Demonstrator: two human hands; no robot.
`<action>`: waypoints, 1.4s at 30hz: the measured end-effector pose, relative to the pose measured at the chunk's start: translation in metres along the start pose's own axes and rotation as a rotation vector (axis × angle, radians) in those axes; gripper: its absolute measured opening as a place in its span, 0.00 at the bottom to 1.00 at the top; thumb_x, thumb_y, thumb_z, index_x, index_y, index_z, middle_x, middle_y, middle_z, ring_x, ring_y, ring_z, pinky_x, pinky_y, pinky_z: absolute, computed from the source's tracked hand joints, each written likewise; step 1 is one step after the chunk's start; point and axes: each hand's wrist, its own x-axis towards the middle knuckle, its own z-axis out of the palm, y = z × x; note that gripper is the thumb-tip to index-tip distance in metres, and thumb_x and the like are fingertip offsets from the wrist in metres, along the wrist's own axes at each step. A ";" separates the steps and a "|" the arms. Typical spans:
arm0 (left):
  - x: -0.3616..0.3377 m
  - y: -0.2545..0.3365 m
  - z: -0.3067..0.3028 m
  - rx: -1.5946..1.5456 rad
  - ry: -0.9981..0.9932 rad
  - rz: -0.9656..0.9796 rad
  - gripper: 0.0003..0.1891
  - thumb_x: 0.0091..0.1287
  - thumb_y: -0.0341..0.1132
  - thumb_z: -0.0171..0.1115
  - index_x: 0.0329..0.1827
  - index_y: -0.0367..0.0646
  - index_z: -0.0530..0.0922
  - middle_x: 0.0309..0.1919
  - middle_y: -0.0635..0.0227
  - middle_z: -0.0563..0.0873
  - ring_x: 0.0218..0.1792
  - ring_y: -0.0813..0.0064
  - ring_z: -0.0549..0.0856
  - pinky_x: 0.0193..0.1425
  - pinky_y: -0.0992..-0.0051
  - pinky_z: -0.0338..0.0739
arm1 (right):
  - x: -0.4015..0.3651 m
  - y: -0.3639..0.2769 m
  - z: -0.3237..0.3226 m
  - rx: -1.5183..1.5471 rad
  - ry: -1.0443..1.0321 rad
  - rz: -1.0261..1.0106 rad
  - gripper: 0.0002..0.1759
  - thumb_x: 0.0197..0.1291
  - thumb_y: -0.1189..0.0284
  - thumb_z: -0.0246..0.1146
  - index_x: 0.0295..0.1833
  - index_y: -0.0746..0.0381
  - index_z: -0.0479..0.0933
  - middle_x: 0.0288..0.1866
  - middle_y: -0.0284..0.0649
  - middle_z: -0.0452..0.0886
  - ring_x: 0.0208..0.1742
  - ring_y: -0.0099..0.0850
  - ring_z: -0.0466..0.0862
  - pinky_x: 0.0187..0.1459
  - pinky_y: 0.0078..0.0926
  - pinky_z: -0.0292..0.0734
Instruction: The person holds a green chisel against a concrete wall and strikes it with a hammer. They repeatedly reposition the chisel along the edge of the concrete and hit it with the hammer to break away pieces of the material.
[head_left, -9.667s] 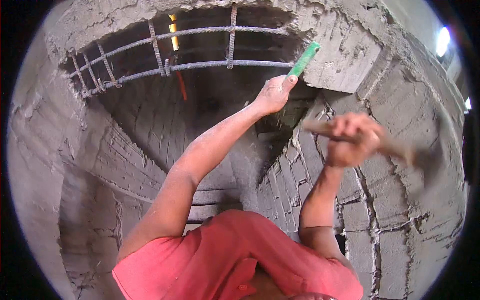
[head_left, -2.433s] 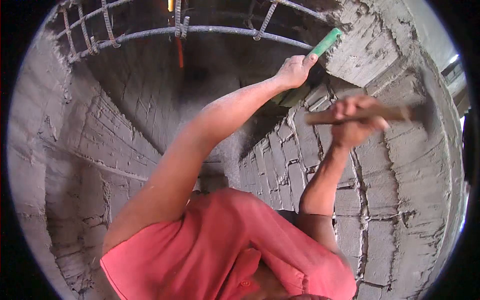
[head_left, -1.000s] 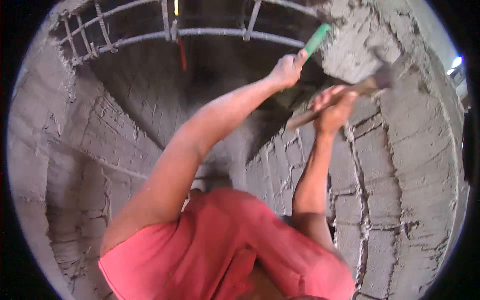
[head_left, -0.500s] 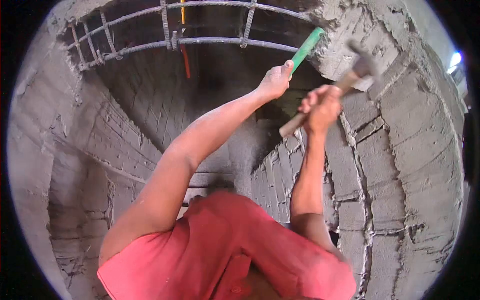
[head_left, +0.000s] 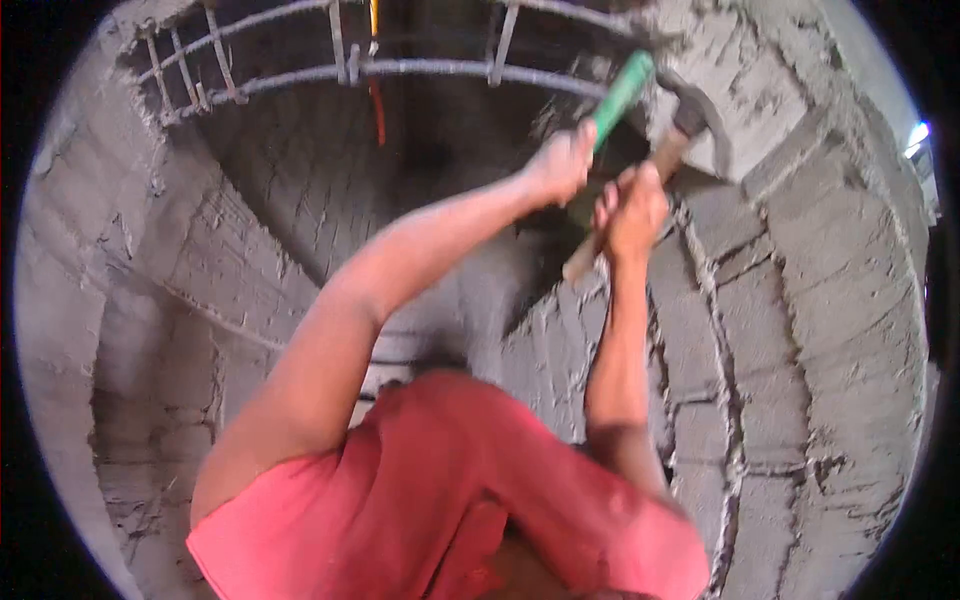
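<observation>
My left hand [head_left: 565,165] is wrapped around a green rod [head_left: 624,92], perhaps a tube or coated bar, which slants up to the right toward the concrete edge. Its lower end is hidden in my fist. My right hand [head_left: 634,212] grips the wooden handle of a hammer [head_left: 671,153]; the butt of the handle sticks out below the fist. The dark, curved hammer head is close by the upper end of the green rod and overlaps the pale concrete block [head_left: 750,90] behind it.
Steel reinforcing bars [head_left: 440,67] cross the opening at the top. An orange-red strip [head_left: 378,112] hangs behind them. Rough mortared block wall [head_left: 740,350] curves along the right, and a grey plastered wall [head_left: 170,300] stands on the left. Bright light enters at the far right.
The hammer head has swung left, closer to the green rod's upper end. My left hand and the rod have shifted slightly to the right.
</observation>
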 end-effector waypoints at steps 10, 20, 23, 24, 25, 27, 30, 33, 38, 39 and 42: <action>-0.021 -0.016 -0.028 0.442 0.176 0.197 0.37 0.70 0.72 0.45 0.38 0.40 0.71 0.23 0.55 0.77 0.27 0.57 0.79 0.35 0.58 0.72 | -0.084 -0.131 -0.074 0.489 -0.126 -1.140 0.43 0.51 0.21 0.50 0.46 0.51 0.73 0.29 0.32 0.66 0.27 0.31 0.70 0.36 0.42 0.72; 0.022 -0.010 -0.047 0.585 0.143 0.326 0.37 0.71 0.70 0.43 0.37 0.39 0.75 0.23 0.46 0.78 0.31 0.40 0.81 0.34 0.52 0.73 | -0.106 -0.045 -0.027 0.407 -0.048 -0.825 0.39 0.57 0.29 0.56 0.44 0.56 0.64 0.28 0.40 0.70 0.24 0.33 0.71 0.28 0.38 0.72; 0.022 -0.013 -0.053 0.605 0.223 0.325 0.37 0.71 0.70 0.43 0.35 0.38 0.76 0.23 0.45 0.78 0.31 0.38 0.81 0.35 0.52 0.74 | -0.094 -0.029 -0.033 0.381 -0.037 -0.713 0.36 0.59 0.32 0.58 0.44 0.56 0.63 0.28 0.41 0.70 0.23 0.33 0.71 0.27 0.36 0.72; 0.023 -0.012 -0.057 0.577 0.265 0.333 0.38 0.71 0.70 0.44 0.34 0.37 0.76 0.23 0.45 0.78 0.31 0.38 0.81 0.35 0.51 0.74 | -0.093 -0.026 -0.033 0.382 -0.032 -0.639 0.35 0.60 0.33 0.58 0.44 0.56 0.63 0.28 0.41 0.70 0.23 0.33 0.71 0.28 0.35 0.72; 0.020 -0.003 -0.063 0.606 0.232 0.309 0.37 0.72 0.69 0.44 0.32 0.36 0.76 0.23 0.46 0.78 0.32 0.37 0.81 0.36 0.51 0.74 | -0.093 -0.022 -0.028 0.419 -0.044 -0.601 0.35 0.61 0.34 0.58 0.46 0.56 0.62 0.29 0.41 0.70 0.23 0.33 0.72 0.29 0.34 0.74; 0.029 0.000 -0.067 0.646 0.210 0.350 0.38 0.73 0.69 0.43 0.32 0.36 0.76 0.24 0.46 0.79 0.32 0.37 0.81 0.37 0.51 0.74 | -0.096 -0.009 -0.019 0.469 -0.043 -0.528 0.35 0.61 0.34 0.58 0.46 0.56 0.62 0.29 0.40 0.70 0.24 0.33 0.72 0.30 0.34 0.75; 0.038 0.012 -0.073 0.702 0.165 0.329 0.40 0.72 0.70 0.40 0.31 0.36 0.76 0.27 0.45 0.81 0.35 0.37 0.81 0.39 0.50 0.74 | -0.098 0.011 -0.001 0.517 -0.052 -0.431 0.35 0.61 0.34 0.57 0.45 0.56 0.61 0.29 0.39 0.69 0.24 0.32 0.73 0.31 0.34 0.76; 0.041 0.013 -0.082 0.700 0.091 0.264 0.41 0.71 0.72 0.39 0.32 0.36 0.78 0.29 0.44 0.82 0.38 0.37 0.82 0.41 0.49 0.74 | -0.093 0.036 0.015 0.562 -0.024 -0.426 0.33 0.64 0.34 0.55 0.44 0.55 0.61 0.30 0.38 0.68 0.24 0.31 0.72 0.31 0.32 0.75; 0.031 0.027 -0.076 0.695 0.143 0.197 0.42 0.71 0.73 0.38 0.36 0.37 0.80 0.32 0.44 0.83 0.41 0.37 0.82 0.43 0.48 0.74 | -0.066 0.033 0.018 0.450 0.010 -0.236 0.35 0.63 0.33 0.54 0.46 0.57 0.63 0.30 0.37 0.68 0.26 0.32 0.73 0.31 0.31 0.75; 0.029 0.031 -0.077 0.695 0.143 0.198 0.42 0.71 0.73 0.38 0.36 0.37 0.80 0.32 0.44 0.83 0.41 0.37 0.82 0.43 0.48 0.74 | -0.060 0.024 0.016 0.402 -0.003 -0.220 0.37 0.62 0.32 0.53 0.46 0.58 0.63 0.30 0.37 0.68 0.25 0.33 0.73 0.31 0.32 0.75; 0.033 0.039 -0.080 0.727 0.112 0.136 0.42 0.72 0.72 0.37 0.36 0.36 0.80 0.32 0.44 0.84 0.41 0.37 0.82 0.44 0.47 0.74 | -0.040 0.007 0.005 0.818 -0.026 -0.563 0.40 0.60 0.26 0.47 0.46 0.57 0.64 0.29 0.37 0.68 0.25 0.33 0.72 0.32 0.35 0.76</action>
